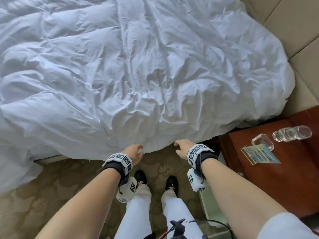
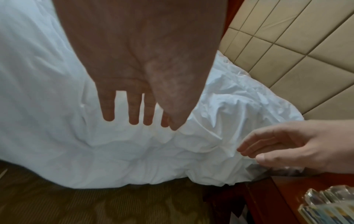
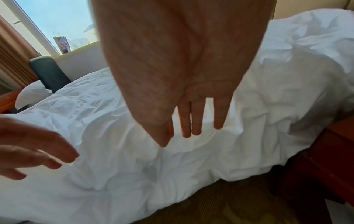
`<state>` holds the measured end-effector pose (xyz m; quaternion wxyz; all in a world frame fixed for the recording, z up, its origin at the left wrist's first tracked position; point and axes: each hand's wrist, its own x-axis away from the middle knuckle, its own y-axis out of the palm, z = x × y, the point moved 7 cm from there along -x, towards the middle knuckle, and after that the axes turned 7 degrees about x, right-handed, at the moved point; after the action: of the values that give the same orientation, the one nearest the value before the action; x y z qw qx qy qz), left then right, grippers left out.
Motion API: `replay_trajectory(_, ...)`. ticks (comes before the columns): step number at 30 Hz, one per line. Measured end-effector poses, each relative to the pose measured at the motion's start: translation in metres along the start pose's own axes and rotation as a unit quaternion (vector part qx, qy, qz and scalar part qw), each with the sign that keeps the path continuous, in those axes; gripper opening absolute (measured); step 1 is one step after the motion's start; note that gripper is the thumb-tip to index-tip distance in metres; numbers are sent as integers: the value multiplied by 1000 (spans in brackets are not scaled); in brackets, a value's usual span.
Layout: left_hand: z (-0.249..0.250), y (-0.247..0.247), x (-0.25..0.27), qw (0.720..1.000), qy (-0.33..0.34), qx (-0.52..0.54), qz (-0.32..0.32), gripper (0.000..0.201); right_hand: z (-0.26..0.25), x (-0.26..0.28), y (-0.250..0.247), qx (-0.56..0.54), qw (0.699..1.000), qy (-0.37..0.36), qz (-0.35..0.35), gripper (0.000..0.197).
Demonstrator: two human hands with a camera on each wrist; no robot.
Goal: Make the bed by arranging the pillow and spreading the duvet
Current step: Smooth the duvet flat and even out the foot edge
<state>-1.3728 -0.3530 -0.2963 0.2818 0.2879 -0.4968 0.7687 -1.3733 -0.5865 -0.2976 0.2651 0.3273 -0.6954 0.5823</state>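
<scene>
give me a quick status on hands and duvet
Left hand open, right hand open, both at the near edge of the duvet, gripping nothing. Duvet spread but wrinkled. Nightstand close on the right.

Black wristbands (image 1: 110, 167) with white tagged cubes, white trousers (image 1: 136, 209), black shoes (image 1: 140, 175)

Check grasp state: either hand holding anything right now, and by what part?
Nothing is held. The left hand and right hand both hover open, fingers extended, just off the near edge of the crumpled white fabric duvet.
</scene>
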Motion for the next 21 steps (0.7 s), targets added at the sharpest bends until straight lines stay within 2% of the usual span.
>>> replay_trajectory(4,17,-26,17,1000,9,-10,14,40,-3,12,-28,8,1000,3,14,40)
replay_trajectory(8,2,-63,48,999,-7,0,43,41,-39,21,-57,33,999,-18,18,45)
replay_trajectory(16,-86,-137,117,991,-55,40,117,44,-188,38,-112,103,989,-92,58,49)
replay_trajectory(21,-164,-178,156,985,-72,47,151,46,-293,48,-121,160,977,-113,79,47)
